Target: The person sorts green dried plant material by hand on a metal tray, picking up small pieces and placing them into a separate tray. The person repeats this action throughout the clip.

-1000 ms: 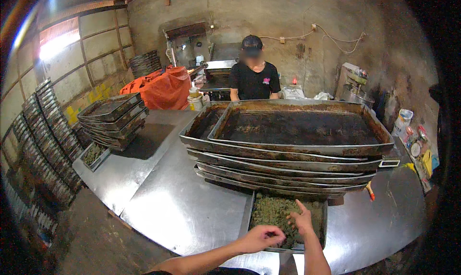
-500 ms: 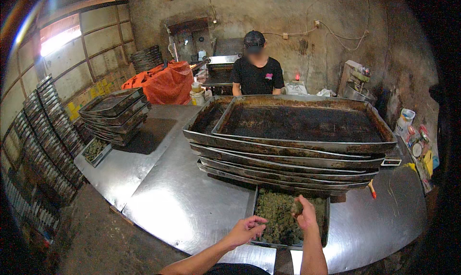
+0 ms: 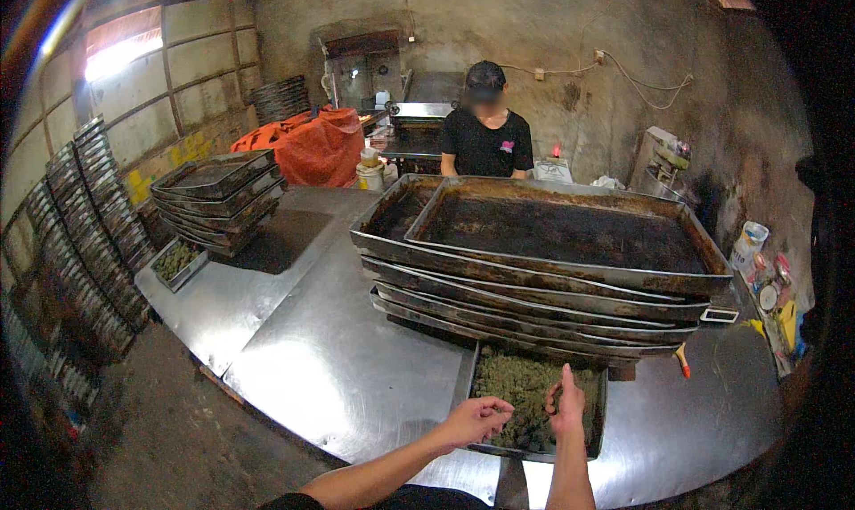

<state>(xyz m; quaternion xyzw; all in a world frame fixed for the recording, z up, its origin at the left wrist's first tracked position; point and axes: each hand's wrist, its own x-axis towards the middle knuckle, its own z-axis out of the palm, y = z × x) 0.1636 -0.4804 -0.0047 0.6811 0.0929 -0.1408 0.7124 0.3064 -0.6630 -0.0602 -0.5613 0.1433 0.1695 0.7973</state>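
Your large curved stainless-steel desk (image 3: 338, 367) fills the middle of the view, its sheet top bare and glaring in front of your left forearm. On it, just beyond your hands, sits a tall stack of big rectangular blackened metal baking trays (image 3: 543, 278); the top one is dark and crusted inside, and the stack's near edge overhangs the far end of the small rectangular metal tray of greenish-brown crumbly mix (image 3: 534, 394), which lies at the desk's near rim directly under both hands. A second, lower stack of dark trays (image 3: 218, 194) stands well apart on the far left of the desk, with a small pan of similar mix (image 3: 178, 262) beside it. A person in a black shirt and cap (image 3: 485, 131) works behind the big stack, next to an orange cloth bundle (image 3: 307, 145). Your left hand (image 3: 479, 418) hovers at the small tray's left rim, fingers curled in to a narrow pinch; whether it holds any mix, you cannot tell. Your right hand (image 3: 567, 405) is raised over the mix, fingers upright and loosely closed, contents likewise not visible. Risk, as judged: the small tray sits close to the desk edge, so a downward press on its near rim could tip it; loose mix may scatter onto the steel.
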